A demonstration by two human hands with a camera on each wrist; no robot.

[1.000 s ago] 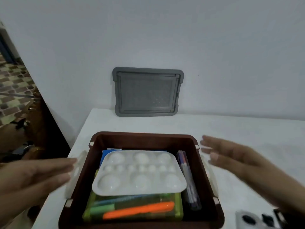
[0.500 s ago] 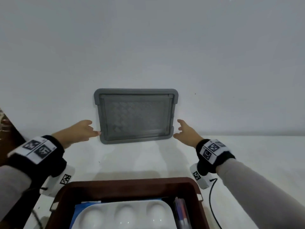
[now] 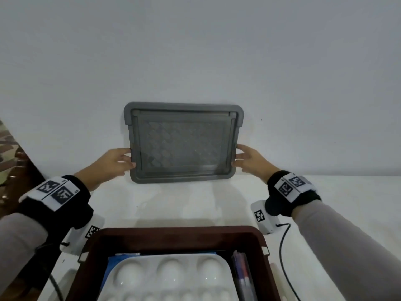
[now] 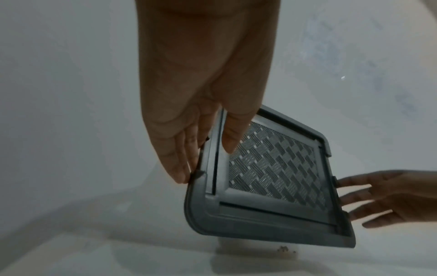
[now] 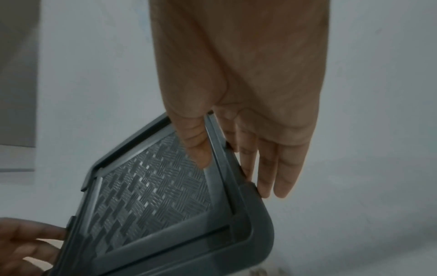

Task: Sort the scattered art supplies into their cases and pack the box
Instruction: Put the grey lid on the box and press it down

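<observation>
— Where are the hands now?

— Both on the grey lid (image 3: 183, 144), which stands on edge against the wall at the back of the worktop (image 3: 173, 205). A second ago they were spread flat beside the brown box (image 3: 173, 237); half a second ago they were just short of the lid's sides. Now the left hand (image 3: 112, 162) pinches the left edge, thumb on the woven front and fingers behind, and the right hand (image 3: 249, 159) does the same on the right edge.

— Is it lifted yet?

— Hard to say (the left wrist view shows the lower corner tilted, perhaps just clear of the worktop), so I would call it gripped and at most starting to come away.

— And what does that mean for the job?

— The sorting looks finished. The box sits near the person, well apart from the lid, with a white palette (image 3: 169, 276) on top of its contents and a clear pen case (image 3: 242, 274) along its right wall. Closing it seems to be what remains: bring the lid forward, lay it flat, and seat it on the rim.
</observation>
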